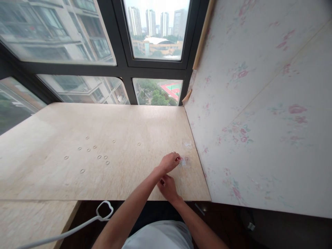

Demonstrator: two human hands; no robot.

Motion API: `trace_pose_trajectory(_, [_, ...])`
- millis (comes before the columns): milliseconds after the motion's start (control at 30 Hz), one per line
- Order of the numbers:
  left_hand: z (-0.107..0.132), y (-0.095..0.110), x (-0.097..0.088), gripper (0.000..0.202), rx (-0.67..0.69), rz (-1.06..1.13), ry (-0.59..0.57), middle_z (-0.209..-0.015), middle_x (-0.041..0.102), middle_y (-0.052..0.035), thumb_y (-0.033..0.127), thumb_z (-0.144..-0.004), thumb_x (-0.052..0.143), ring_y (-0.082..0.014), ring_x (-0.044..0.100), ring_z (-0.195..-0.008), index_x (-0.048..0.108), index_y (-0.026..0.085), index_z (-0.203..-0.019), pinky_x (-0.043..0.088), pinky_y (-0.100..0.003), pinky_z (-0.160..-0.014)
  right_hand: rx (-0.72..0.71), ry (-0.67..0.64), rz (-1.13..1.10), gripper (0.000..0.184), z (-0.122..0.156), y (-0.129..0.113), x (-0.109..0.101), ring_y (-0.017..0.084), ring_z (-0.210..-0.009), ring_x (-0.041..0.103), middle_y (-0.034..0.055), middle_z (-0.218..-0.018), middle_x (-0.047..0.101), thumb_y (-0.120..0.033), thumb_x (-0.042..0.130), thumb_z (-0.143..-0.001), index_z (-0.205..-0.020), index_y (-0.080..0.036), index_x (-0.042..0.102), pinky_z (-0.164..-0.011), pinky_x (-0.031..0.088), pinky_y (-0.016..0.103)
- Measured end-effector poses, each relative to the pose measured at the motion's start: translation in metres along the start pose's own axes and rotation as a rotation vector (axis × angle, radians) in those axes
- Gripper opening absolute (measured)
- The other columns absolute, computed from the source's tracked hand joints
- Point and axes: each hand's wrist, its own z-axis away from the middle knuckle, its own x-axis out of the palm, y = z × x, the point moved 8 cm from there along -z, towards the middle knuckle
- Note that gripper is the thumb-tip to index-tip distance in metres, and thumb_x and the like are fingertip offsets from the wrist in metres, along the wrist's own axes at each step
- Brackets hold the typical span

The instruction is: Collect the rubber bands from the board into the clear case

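Note:
My left hand (169,162) reaches across to the table's right side. Its fingers are pinched on the edge of a small clear packet (185,161) with reddish bits inside, which lies flat on the table. There is a ring on one finger of this hand. My right hand (168,187) rests just below it near the front edge, fingers curled under the left wrist; what they hold is hidden. A second clear packet (187,144) lies a little farther back. Several small rings (99,157) are scattered over the middle of the beige table (52,138).
A flowered wall panel (259,103) stands right against the table's right edge. Dark-framed windows (121,69) run along the back. A white cable with a loop (104,210) hangs off the front edge at the lower left.

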Motion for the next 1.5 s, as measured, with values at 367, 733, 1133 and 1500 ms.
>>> trace_pose_trajectory(367, [0.091,-0.087,-0.041,0.01,-0.331,0.098,0.394,-0.065,0.053,0.0011,0.024,-0.079,0.05,-0.0129,0.048,-0.061,0.057,0.018,-0.076,0.034,-0.024,-0.057,0.007,-0.044,-0.13,0.022,0.001,-0.006,-0.002,0.016,-0.069,0.061,0.003,-0.078,0.067,-0.013,0.044,-0.08,-0.081,-0.019,0.065,-0.064,0.044,0.024])
trace_pose_trajectory(733, [0.206,-0.154,-0.092,0.031,-0.561,-0.096,0.613,-0.047,0.028,0.0039,0.019,-0.076,0.044,-0.0106,0.027,-0.047,0.025,0.019,-0.052,0.018,-0.027,-0.051,0.306,-0.17,-0.326,0.021,-0.001,0.023,0.013,0.017,-0.058,0.061,0.0056,-0.082,0.067,-0.033,0.051,-0.082,-0.086,-0.018,0.065,-0.044,0.045,0.024])
trace_pose_trajectory(1133, [0.221,-0.124,-0.082,0.021,-0.259,-0.18,0.479,-0.071,0.057,-0.0048,0.03,-0.078,0.059,-0.0202,0.05,-0.079,0.05,0.018,-0.064,0.031,-0.035,-0.073,-0.038,-0.441,-0.257,0.021,-0.113,-0.108,0.121,0.012,-0.059,0.063,0.0061,-0.09,0.068,-0.028,0.044,-0.087,-0.092,-0.016,0.06,-0.054,0.049,0.023])
trace_pose_trajectory(1500, [0.224,-0.136,-0.077,0.014,-0.309,-0.121,0.562,-0.07,0.057,-0.0041,0.018,-0.079,0.055,-0.0188,0.05,-0.076,0.052,0.017,-0.065,0.03,-0.033,-0.071,-0.393,-0.779,0.438,0.012,-0.179,-0.164,0.261,0.019,-0.093,0.057,0.0085,-0.101,0.063,-0.017,0.058,-0.08,-0.09,-0.017,0.065,-0.075,0.042,0.027])
